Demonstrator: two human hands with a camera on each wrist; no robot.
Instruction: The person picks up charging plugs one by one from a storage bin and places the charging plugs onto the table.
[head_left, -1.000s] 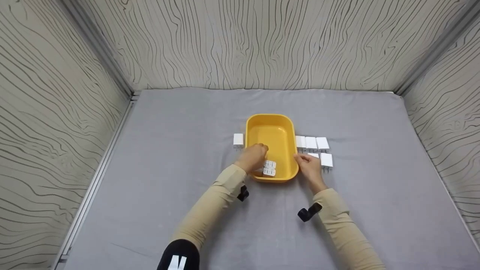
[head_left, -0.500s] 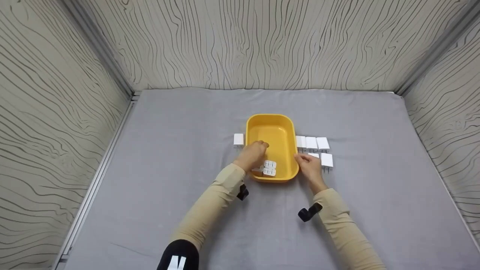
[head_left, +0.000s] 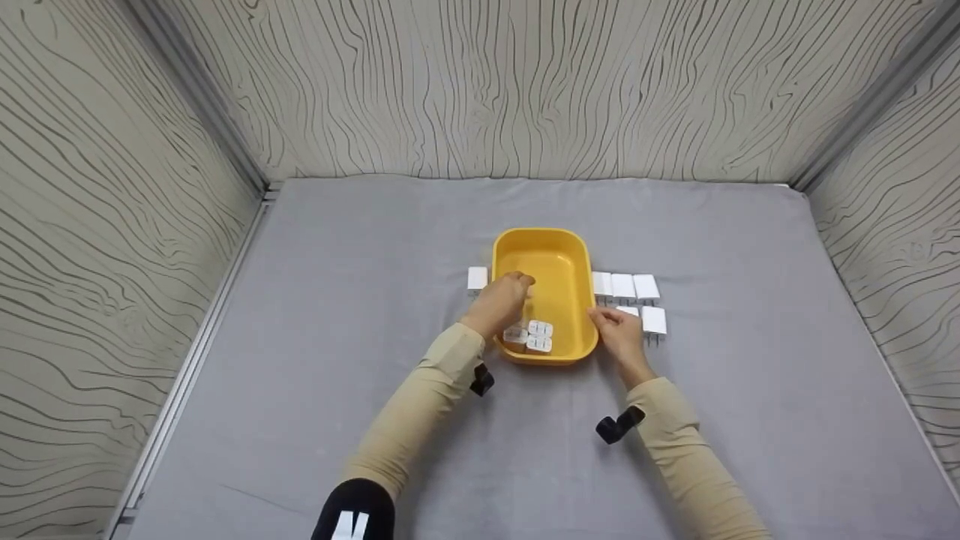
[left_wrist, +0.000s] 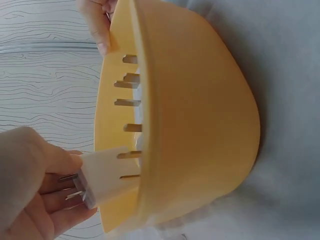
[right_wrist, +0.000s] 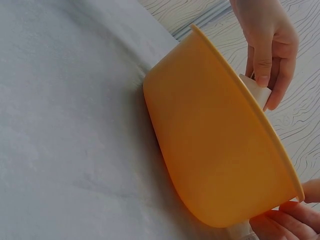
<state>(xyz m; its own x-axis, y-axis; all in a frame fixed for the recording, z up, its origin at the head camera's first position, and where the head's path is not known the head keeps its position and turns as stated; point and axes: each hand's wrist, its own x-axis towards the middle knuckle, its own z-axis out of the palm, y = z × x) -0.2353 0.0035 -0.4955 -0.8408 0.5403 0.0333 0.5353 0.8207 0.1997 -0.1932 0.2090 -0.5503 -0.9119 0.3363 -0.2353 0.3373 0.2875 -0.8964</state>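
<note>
My left hand (head_left: 499, 304) is over the left part of a yellow plastic basin (head_left: 551, 289). Between thumb and fingers it pinches a white plug-in charger (left_wrist: 107, 175), prongs up, its lower end below the basin's rim. Several white chargers (head_left: 540, 336) stand prongs up in the near end of the basin; in the left wrist view the wall hides all but their prongs (left_wrist: 127, 102) and a bit of white. My right hand (head_left: 621, 337) pinches the basin's right rim, thumb and fingers on either side of the wall (right_wrist: 225, 135).
Right of the basin several white chargers (head_left: 622, 286) lie on the grey cloth (head_left: 360, 315), some partly hidden by my right hand. One more charger (head_left: 477, 279) lies close to the basin's left side. Wood-patterned panels (head_left: 480, 90) enclose the table.
My left hand has shifted slightly away from me and to the left, uncovering another charger in the basin's near left corner. The right hand and basin stay in place.
</note>
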